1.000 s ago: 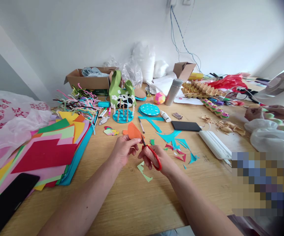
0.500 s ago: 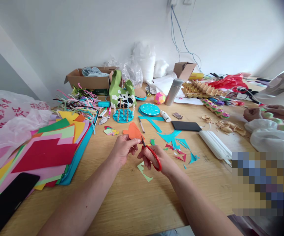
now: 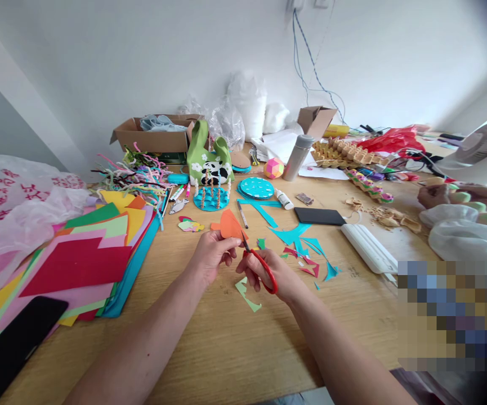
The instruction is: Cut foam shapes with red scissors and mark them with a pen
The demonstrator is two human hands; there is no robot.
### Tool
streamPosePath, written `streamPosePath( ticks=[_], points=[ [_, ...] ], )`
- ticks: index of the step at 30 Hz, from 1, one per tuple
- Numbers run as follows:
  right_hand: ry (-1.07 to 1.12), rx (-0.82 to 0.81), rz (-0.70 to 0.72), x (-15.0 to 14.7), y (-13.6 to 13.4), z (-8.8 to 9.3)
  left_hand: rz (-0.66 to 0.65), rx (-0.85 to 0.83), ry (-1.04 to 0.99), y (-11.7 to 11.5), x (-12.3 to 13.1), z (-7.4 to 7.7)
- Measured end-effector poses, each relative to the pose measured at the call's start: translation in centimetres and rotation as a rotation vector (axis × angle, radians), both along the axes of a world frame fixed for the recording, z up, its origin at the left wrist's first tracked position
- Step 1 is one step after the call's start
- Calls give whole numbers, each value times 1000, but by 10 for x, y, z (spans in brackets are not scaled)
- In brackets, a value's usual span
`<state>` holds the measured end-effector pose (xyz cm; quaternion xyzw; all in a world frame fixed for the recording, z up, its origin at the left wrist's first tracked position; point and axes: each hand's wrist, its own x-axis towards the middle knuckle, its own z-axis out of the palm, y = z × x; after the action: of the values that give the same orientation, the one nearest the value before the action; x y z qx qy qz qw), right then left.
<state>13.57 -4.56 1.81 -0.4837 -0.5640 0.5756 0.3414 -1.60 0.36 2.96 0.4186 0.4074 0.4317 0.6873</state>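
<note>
Pinched in my left hand (image 3: 213,253) is a piece of orange paper (image 3: 229,224), held above the table. My right hand (image 3: 268,270) grips red-handled scissors (image 3: 264,269), whose dark blades meet the right edge of the orange paper. Beneath my hands lies a light green paper scrap (image 3: 248,295). Small cut-out shapes (image 3: 191,225) in several colours rest beyond my left hand, and a pen (image 3: 242,215) lies past the scissor tips. To the right are blue paper offcuts (image 3: 298,235) and red scraps (image 3: 312,266).
At left, a coloured paper stack (image 3: 78,261) has a black phone (image 3: 23,337) on its near corner. Farther back stand a green panda bag (image 3: 210,163), a blue disc with twisted posts (image 3: 210,200) and a grey bottle (image 3: 299,158). Another person's hands (image 3: 435,197) work at right beside a power strip (image 3: 370,249).
My hands and the orange paper hold almost the same position. The scissor blades look slightly closer together. At the far right, the other person's hands have shifted a little.
</note>
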Motion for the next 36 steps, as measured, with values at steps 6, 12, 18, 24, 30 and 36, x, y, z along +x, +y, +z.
streamPosePath(
  ticks=[6, 12, 18, 24, 30, 36],
  points=[
    [1, -19, -11, 0, 0, 1, 0, -5, -20, -1, 0, 0],
    [1, -14, -10, 0, 0, 1, 6, -15, -30, -2, 0, 1],
    [-7, -13, -6, -1, 1, 0, 4, -6, -13, 0, 0, 0],
    [-18, -2, 2, -1, 0, 2, -39, 13, 25, 3, -3, -4],
    [-15, -26, 5, 0, 1, 1, -55, 25, 40, 5, -5, -4],
    [-19, -46, -5, 0, 1, 1, -57, 17, 46, 5, -5, -4]
  ],
)
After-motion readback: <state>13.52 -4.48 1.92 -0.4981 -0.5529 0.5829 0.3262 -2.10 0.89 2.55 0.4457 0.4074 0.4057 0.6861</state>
